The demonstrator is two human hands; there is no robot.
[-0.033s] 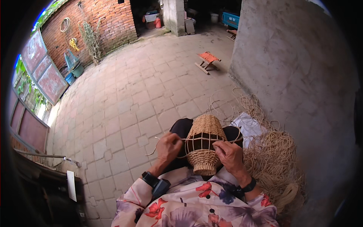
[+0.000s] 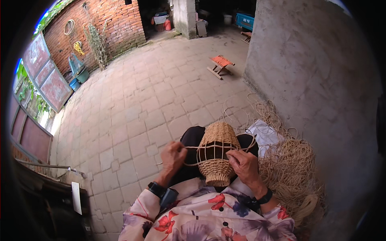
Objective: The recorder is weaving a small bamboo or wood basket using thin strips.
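A tan woven basket (image 2: 220,134) lies across my lap, its narrow round end toward me. Between its two woven parts runs an open band of bare upright strands. My left hand (image 2: 173,156) is closed on a cord (image 2: 193,147), out to the left of the basket. That cord stretches from my fingers across the bare strands. At the band's right edge my right hand (image 2: 243,164) pinches at the strands, fingertips against the basket; what exactly lies between them is too small to tell. A loose cord loops beyond the right hand.
A big tangled heap of tan cord (image 2: 289,168) and a white cloth or sack (image 2: 263,136) lie to my right, beside a grey wall (image 2: 313,72). Farther off on the paved floor (image 2: 132,116) stands a folding stool (image 2: 221,64) with an orange seat. A metal gate (image 2: 48,74) stands left.
My left hand has shifted a little left, away from the basket, with the cord drawn out straight behind it. My right hand and the basket stay put.
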